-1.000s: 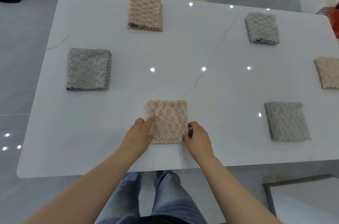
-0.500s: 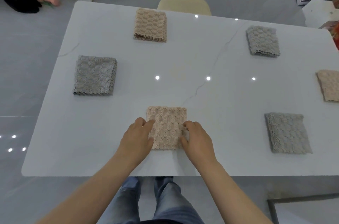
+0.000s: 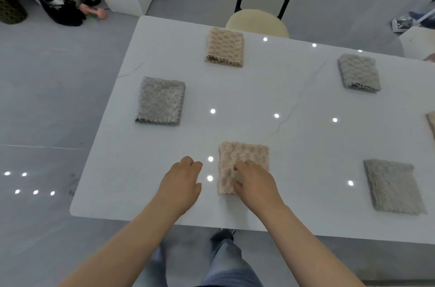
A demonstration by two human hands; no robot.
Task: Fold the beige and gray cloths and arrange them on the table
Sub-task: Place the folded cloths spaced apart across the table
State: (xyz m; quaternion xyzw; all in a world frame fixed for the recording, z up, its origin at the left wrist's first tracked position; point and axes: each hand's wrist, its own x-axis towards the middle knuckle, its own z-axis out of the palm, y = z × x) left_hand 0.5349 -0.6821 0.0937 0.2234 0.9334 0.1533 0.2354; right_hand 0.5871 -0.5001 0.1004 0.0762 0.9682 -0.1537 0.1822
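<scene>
Squaring up the near beige cloth (image 3: 244,155) on the table (image 3: 294,145).
The folded cloth lies flat near the table's front edge, between the left gray cloth (image 3: 161,101) and the right gray cloth (image 3: 393,186), well apart from both. To finish this step well, the person should probably press straight down and smooth outward so the layers do not slide, keep the cloth's edges parallel to the table's front edge, then lift off without dragging the nap. The right hand (image 3: 256,183) rests on the cloth's near right part. Its fingers (image 3: 239,165) are bent and close together, with tips and thumb on the fabric. Whether they nip a fold cannot be told. The left hand (image 3: 181,181) is over the table just beside the cloth, loosely curled, holding nothing and not touching it.
</scene>
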